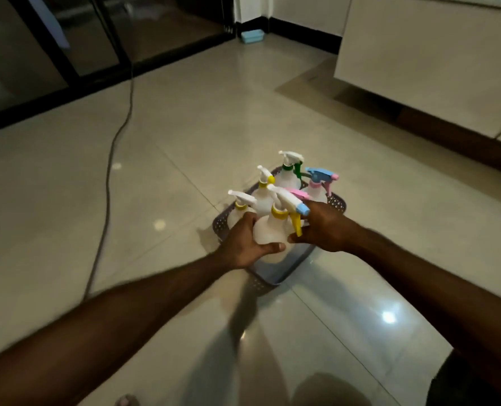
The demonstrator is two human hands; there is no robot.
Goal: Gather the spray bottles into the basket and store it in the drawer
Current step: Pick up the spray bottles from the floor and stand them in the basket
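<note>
A grey perforated basket (337, 203) stands on the tiled floor, holding several white spray bottles with coloured triggers. My left hand (245, 244) grips the body of the nearest bottle (269, 231), which has a yellow collar, yellow trigger and blue nozzle; the thumb wraps across its front. My right hand (324, 227) holds the same bottle from the right, its thumb at the yellow trigger. Behind stand a yellow-collared bottle (239, 208), another with a yellow nozzle (263, 186), a green-trigger bottle (287, 174) and a pink-and-blue one (318, 186).
A grey cable (108, 177) runs across the floor on the left. Dark glass doors (67, 39) stand at the back left. A beige cabinet front (419, 54) hangs over the floor at the right. A small blue box (252, 35) lies by the far wall.
</note>
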